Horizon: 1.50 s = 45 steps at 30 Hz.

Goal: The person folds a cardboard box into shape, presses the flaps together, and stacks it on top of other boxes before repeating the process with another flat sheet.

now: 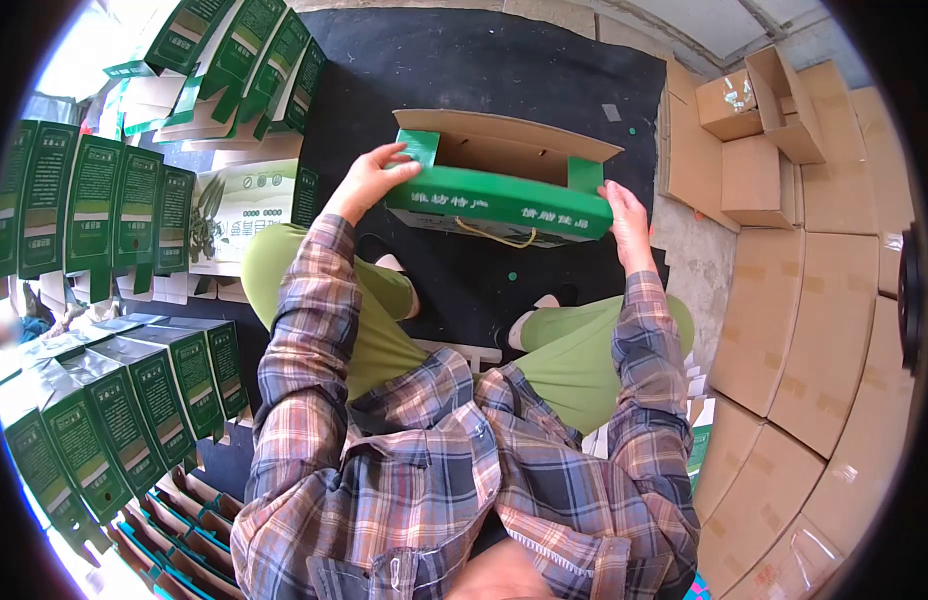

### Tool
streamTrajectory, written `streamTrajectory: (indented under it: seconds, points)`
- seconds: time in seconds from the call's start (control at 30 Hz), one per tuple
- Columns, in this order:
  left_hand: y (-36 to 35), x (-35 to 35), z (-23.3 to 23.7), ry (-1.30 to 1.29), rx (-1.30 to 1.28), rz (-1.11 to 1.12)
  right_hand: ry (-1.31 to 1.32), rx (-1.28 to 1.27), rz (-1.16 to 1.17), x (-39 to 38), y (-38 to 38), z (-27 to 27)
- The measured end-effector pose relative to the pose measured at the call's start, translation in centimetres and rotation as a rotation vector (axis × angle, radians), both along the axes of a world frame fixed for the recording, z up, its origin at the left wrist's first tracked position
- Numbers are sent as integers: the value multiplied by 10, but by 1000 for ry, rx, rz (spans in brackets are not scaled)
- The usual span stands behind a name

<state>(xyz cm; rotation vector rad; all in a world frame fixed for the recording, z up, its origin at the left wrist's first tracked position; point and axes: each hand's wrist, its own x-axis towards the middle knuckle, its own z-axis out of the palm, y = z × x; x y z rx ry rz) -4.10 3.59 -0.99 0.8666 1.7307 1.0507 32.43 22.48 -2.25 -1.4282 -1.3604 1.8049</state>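
Note:
I hold a green and white printed carton (504, 195) in front of me over a black mat (504, 70). Its brown cardboard inside shows and a yellow cord handle hangs from its underside. My left hand (369, 180) grips the carton's left end, fingers over the green flap. At the carton's right end, my right hand (626, 225) presses flat against the side. Both sleeves are plaid. My knees in green trousers sit below the carton.
Rows of flat green cartons (94, 205) stand at the left, more (134, 400) at the lower left and others (244, 60) at the top. Plain brown cardboard boxes (794, 300) are stacked along the right, with open ones (754, 105) at the top right.

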Motion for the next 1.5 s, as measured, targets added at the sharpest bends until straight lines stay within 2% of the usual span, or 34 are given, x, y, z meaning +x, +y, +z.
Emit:
streamTrajectory:
  seconds: [0.03, 0.07, 0.1, 0.13, 0.17, 0.2, 0.27, 0.3, 0.4, 0.47, 0.57, 0.8, 0.87, 0.93, 1.2, 1.4, 1.5]
  points:
    - [3, 5, -7, 16, 79, 152, -83, 177, 11, -1, 1, -6]
    - [5, 7, -12, 15, 76, 153, -164, 355, 23, 0, 2, -11]
    - [6, 7, -16, 308, 43, 130, -334, 444, 51, 3, 2, -15]
    - [7, 8, -18, 600, 9, 104, -334, 443, 53, 2, -2, -12]
    - [7, 13, -26, 719, 176, 134, -489, 722, 167, -2, -10, -5]
    - [6, 15, -32, 914, 201, 83, -642, 1003, 283, -6, -18, 2]
    - [7, 26, -29, 1039, 131, 50, -677, 1043, 517, -14, -29, 8]
    - [9, 28, -33, 1113, 204, 64, -724, 1035, 554, -18, -37, 10]
    - [9, 39, -25, 1040, 177, -65, -792, 1043, 607, -27, -45, 12]
    - [2, 49, -5, 1075, 100, -247, -832, 1042, 614, -33, -45, 17]
    - [-1, 56, -7, 1091, 99, -319, -793, 1065, 631, -36, -44, 19]
    - [0, 47, -13, 979, 71, -377, -745, 1064, 658, -36, -45, 14]
    - [0, 48, -13, 1008, 76, -370, -791, 1003, 733, -35, -48, 8]
    - [0, 51, -11, 1075, 85, -371, -838, 1099, 727, -38, -52, 0]
    - [6, 59, -13, 1129, 188, -458, -996, 912, 757, -46, -55, 4]
    - [7, 55, -8, 1045, 181, -425, -805, 990, 680, -20, -29, 16]
    - [6, 50, 1, 940, 170, -282, -651, 940, 549, -1, -13, 52]
